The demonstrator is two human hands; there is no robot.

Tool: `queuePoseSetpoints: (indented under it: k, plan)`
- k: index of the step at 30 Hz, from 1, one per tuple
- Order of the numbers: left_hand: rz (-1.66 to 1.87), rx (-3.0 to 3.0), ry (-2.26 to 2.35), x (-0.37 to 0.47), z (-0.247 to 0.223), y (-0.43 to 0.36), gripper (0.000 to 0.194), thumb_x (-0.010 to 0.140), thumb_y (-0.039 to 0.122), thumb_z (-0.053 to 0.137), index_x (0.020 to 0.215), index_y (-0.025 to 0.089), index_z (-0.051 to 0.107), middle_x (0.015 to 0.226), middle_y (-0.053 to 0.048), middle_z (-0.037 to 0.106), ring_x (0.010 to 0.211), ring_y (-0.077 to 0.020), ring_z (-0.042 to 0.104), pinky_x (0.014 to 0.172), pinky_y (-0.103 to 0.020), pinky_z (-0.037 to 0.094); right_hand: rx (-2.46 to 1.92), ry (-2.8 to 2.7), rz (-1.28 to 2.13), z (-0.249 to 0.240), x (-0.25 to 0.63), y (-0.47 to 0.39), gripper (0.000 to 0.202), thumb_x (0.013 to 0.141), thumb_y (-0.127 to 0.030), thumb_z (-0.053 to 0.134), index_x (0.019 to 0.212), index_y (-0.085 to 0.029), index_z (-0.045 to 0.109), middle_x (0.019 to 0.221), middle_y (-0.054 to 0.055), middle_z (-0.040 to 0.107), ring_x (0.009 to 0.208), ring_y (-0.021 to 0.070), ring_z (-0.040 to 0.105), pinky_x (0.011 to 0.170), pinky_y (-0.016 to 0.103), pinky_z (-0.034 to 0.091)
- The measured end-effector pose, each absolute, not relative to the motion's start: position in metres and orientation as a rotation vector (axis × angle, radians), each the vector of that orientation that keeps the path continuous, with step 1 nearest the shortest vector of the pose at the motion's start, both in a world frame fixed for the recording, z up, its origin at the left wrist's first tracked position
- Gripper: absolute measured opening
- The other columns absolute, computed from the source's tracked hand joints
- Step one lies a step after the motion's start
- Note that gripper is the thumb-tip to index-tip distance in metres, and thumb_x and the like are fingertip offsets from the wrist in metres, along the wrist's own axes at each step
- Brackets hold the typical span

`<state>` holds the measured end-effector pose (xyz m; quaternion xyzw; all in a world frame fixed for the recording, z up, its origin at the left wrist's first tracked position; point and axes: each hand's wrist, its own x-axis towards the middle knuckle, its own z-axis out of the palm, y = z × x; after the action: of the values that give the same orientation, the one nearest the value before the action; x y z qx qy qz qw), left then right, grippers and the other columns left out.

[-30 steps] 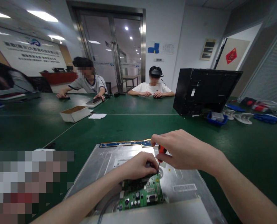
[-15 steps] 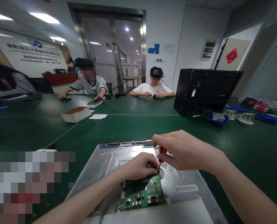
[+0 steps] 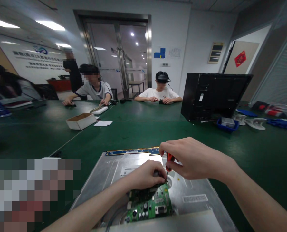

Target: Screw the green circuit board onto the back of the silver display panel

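Observation:
A red and black screwdriver point(image 3: 169, 158) stands nearly upright in the grip of my right hand point(image 3: 190, 158). Its tip meets the upper right corner of a green circuit board point(image 3: 149, 204). At that same corner my left hand point(image 3: 149, 174) has its fingers closed close beside the tip; whether they pinch a small part is hidden. The board lies on a silver metal display panel point(image 3: 194, 183) flat on the table. Along the panel's far edge runs a narrow blue circuit strip point(image 3: 133, 152).
The green table point(image 3: 133, 132) carries a black monitor housing point(image 3: 213, 93) at right, with a blue tray point(image 3: 227, 124) before it. An open cardboard box point(image 3: 81, 121) and white paper point(image 3: 103, 123) lie left of centre. Two people point(image 3: 161, 91) sit across, others at left.
My hands and the screwdriver keep their place at the board's corner. The view has shifted slightly. At the back left, a standing person in black has come into sight.

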<state>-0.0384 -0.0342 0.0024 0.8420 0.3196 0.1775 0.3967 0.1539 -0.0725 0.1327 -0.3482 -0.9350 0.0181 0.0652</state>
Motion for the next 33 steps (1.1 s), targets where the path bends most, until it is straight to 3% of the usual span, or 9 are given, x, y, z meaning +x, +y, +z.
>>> queuePoseSetpoints:
  k: [8,16,24,28,33]
  plan:
    - [0.437,2.134,0.806,-0.0385,0.0021,-0.0342,0.013,0.076,0.007,0.067,0.079,0.017,0.075,0.081,0.000,0.072,0.079,-0.0170,0.064,0.075,-0.024,0.047,-1.138,-2.832,-0.014,0.1352,0.1527,-0.0699,0.015,0.089,-0.029,0.055,0.102,-0.021,0.055,0.086,0.003,0.071,0.070,0.0196,0.063,0.053,0.028,0.025]
    - [0.453,2.125,0.795,-0.0380,0.0031,-0.0344,0.012,0.075,0.006,0.069,0.080,0.016,0.074,0.081,-0.001,0.071,0.077,-0.0171,0.064,0.074,-0.024,0.048,-1.018,-2.851,0.093,0.1363,0.1563,-0.0741,0.022,0.085,-0.018,0.054,0.106,-0.021,0.054,0.098,0.003,0.069,0.076,0.0177,0.063,0.057,0.028,0.030]
    - [0.441,2.119,0.802,-0.0377,0.0044,-0.0358,0.013,0.076,0.008,0.067,0.084,0.016,0.074,0.083,-0.001,0.072,0.081,-0.0184,0.065,0.076,-0.025,0.048,-1.081,-2.833,-0.016,0.1340,0.1522,-0.0711,0.012,0.089,-0.027,0.054,0.099,-0.021,0.054,0.088,0.002,0.070,0.070,0.0176,0.062,0.054,0.028,0.026]
    - [0.458,2.134,0.800,-0.0374,0.0045,-0.0350,0.011,0.075,0.007,0.068,0.081,0.015,0.074,0.080,-0.001,0.071,0.077,-0.0176,0.064,0.074,-0.025,0.048,-1.007,-2.840,0.059,0.1346,0.1538,-0.0735,0.017,0.085,-0.022,0.056,0.102,-0.020,0.054,0.096,0.003,0.068,0.073,0.0165,0.061,0.056,0.028,0.029]
    - [0.465,2.133,0.796,-0.0374,0.0022,-0.0344,0.012,0.075,0.007,0.068,0.081,0.016,0.074,0.080,-0.001,0.072,0.078,-0.0176,0.064,0.075,-0.025,0.048,-1.027,-2.843,0.051,0.1339,0.1524,-0.0722,0.015,0.086,-0.019,0.054,0.101,-0.021,0.054,0.092,0.002,0.069,0.071,0.0162,0.060,0.055,0.028,0.028]
